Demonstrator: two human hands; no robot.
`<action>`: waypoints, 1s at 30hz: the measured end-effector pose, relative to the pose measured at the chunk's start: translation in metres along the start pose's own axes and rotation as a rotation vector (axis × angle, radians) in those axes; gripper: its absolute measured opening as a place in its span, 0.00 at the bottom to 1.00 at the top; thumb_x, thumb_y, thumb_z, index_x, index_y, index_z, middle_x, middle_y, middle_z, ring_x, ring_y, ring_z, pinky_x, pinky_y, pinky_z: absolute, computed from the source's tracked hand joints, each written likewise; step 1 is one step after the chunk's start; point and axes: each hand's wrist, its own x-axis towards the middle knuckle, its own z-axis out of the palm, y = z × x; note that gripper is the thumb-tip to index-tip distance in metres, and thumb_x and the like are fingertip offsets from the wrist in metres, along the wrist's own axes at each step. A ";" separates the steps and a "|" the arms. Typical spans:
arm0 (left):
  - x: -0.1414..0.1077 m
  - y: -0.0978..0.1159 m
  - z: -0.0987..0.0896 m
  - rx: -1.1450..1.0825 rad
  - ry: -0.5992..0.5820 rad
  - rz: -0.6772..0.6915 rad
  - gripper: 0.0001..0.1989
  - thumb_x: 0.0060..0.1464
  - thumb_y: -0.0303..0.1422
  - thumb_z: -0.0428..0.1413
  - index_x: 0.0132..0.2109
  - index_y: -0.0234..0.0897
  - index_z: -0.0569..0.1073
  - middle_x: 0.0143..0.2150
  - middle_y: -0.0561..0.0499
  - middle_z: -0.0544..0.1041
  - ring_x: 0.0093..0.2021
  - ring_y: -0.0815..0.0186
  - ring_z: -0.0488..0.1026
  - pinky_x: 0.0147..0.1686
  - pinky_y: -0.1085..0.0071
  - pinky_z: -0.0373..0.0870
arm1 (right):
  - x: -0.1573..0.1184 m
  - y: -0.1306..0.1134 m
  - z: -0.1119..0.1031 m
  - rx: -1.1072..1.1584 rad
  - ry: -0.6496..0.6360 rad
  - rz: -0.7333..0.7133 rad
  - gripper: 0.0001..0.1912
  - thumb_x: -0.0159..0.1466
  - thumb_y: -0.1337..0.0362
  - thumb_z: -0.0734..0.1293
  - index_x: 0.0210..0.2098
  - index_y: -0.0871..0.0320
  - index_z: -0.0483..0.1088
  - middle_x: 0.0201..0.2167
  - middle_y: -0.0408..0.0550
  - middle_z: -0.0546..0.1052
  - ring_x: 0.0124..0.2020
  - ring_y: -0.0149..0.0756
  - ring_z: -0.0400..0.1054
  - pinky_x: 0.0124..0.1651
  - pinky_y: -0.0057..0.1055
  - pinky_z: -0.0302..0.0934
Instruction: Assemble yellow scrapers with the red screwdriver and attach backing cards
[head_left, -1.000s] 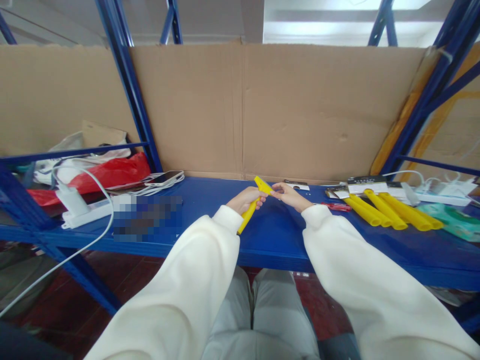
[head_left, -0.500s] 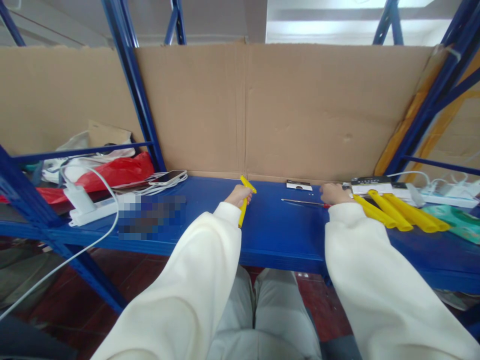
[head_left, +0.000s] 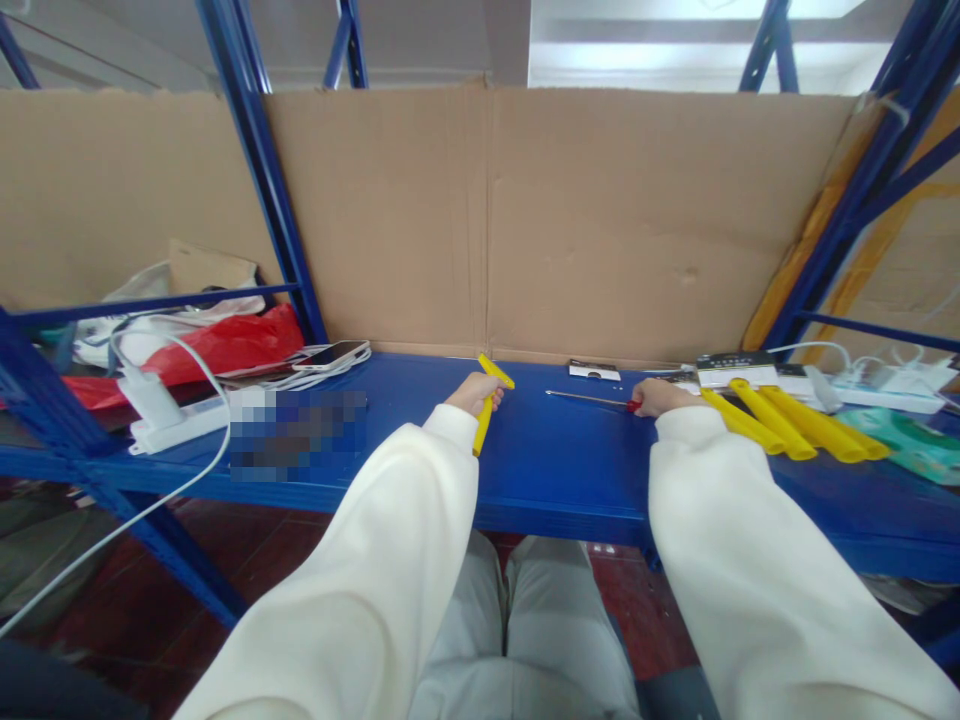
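My left hand (head_left: pixel 477 393) is closed around a yellow T-shaped tool (head_left: pixel 484 432), whose short head shows above the fingers and whose shaft slants down below them. My right hand (head_left: pixel 658 397) is closed on the red handle of a screwdriver (head_left: pixel 592 399). Its long thin metal shaft points left, low over the blue shelf (head_left: pixel 555 470). Most of the handle is hidden in the fingers. Just right of that hand, several yellow tube-like pieces (head_left: pixel 787 420) lie side by side, partly behind the right sleeve.
A small black-and-white box (head_left: pixel 594 370) sits near the cardboard back wall (head_left: pixel 600 220). Further right are a larger box (head_left: pixel 735 369), a green packet (head_left: pixel 911 440) and white cables. On the left lie a phone (head_left: pixel 332 355), a power strip (head_left: pixel 184 420) and a red bag (head_left: pixel 232 345).
My right hand has drawn the screwdriver a little to the left, and more of its red handle shows. The left hand keeps its hold on the yellow tool.
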 end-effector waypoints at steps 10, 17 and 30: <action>-0.002 -0.003 -0.001 0.027 -0.103 0.045 0.10 0.57 0.17 0.50 0.31 0.32 0.69 0.17 0.57 0.61 0.16 0.75 0.57 0.16 0.79 0.55 | -0.010 -0.045 -0.009 0.148 -0.064 -0.022 0.04 0.59 0.70 0.68 0.29 0.56 0.70 0.31 0.46 0.78 0.34 0.35 0.72 0.38 0.27 0.64; 0.001 -0.006 -0.001 0.042 -0.065 0.038 0.10 0.57 0.17 0.49 0.31 0.31 0.70 0.16 0.58 0.60 0.16 0.74 0.57 0.17 0.78 0.56 | -0.010 -0.045 -0.008 0.243 -0.002 -0.122 0.04 0.57 0.70 0.68 0.29 0.56 0.69 0.30 0.45 0.78 0.33 0.35 0.72 0.38 0.28 0.64; 0.002 -0.007 -0.001 0.065 -0.055 0.036 0.09 0.55 0.16 0.50 0.34 0.29 0.71 0.17 0.58 0.61 0.16 0.74 0.57 0.17 0.78 0.55 | -0.010 -0.051 -0.007 0.277 0.010 -0.169 0.04 0.56 0.70 0.68 0.29 0.56 0.70 0.31 0.46 0.79 0.34 0.36 0.72 0.40 0.30 0.64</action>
